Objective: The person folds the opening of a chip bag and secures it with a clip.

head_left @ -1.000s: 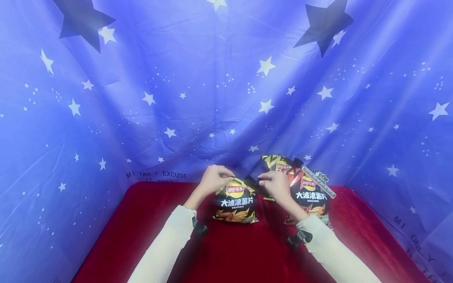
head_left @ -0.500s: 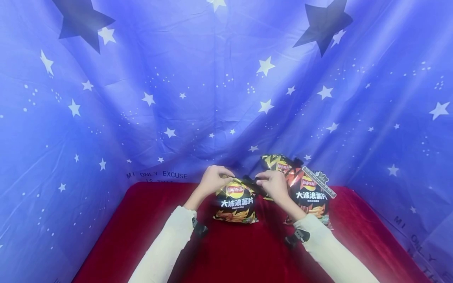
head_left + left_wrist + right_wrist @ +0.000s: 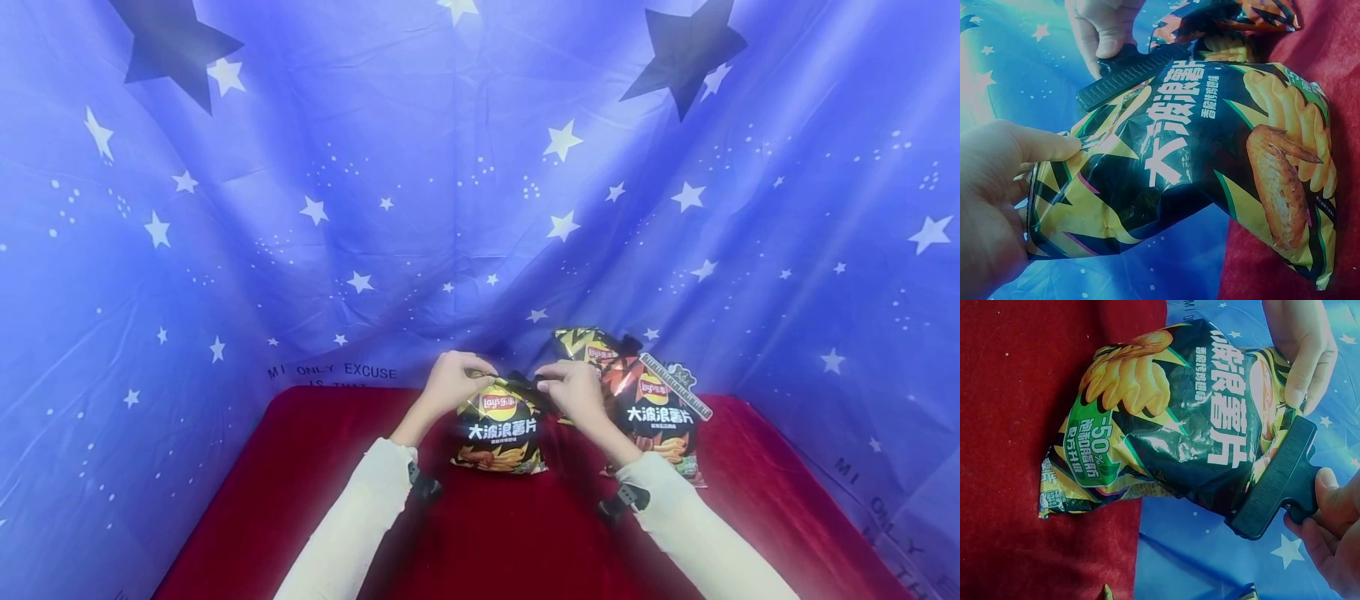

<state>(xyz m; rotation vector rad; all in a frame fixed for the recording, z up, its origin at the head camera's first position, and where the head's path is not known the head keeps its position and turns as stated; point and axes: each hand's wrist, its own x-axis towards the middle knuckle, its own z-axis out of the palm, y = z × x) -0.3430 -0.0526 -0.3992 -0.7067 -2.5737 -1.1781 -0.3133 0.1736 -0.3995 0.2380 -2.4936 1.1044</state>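
Note:
A black and yellow bag of potato chips [image 3: 498, 437] stands upright on the table, its wing-and-chips picture facing me. My left hand [image 3: 453, 385] pinches the upper left corner of this bag between thumb and fingers. My right hand [image 3: 577, 393] grips the handles of a black bag clip [image 3: 1275, 478] at the bag's upper right. In the right wrist view the clip's long bar lies across the top edge of the bag, a little short of my left fingertips [image 3: 1295, 398]. In the left wrist view its ribbed bar [image 3: 1132, 78] overlaps the folded top.
Just right of my right hand stands a red and black chip bag [image 3: 660, 433], with a piano-keyboard-shaped clip [image 3: 677, 387] slanting across its top corner. Behind it is another yellow and black chip bag [image 3: 573, 340] bearing a black clip [image 3: 632, 342]. A blue star-patterned cloth [image 3: 450, 208] hangs behind the red velvet table [image 3: 495, 542].
My right hand has shifted left with the black clip, bringing it from beside the bag onto its top edge. My left hand keeps its pinch on the corner.

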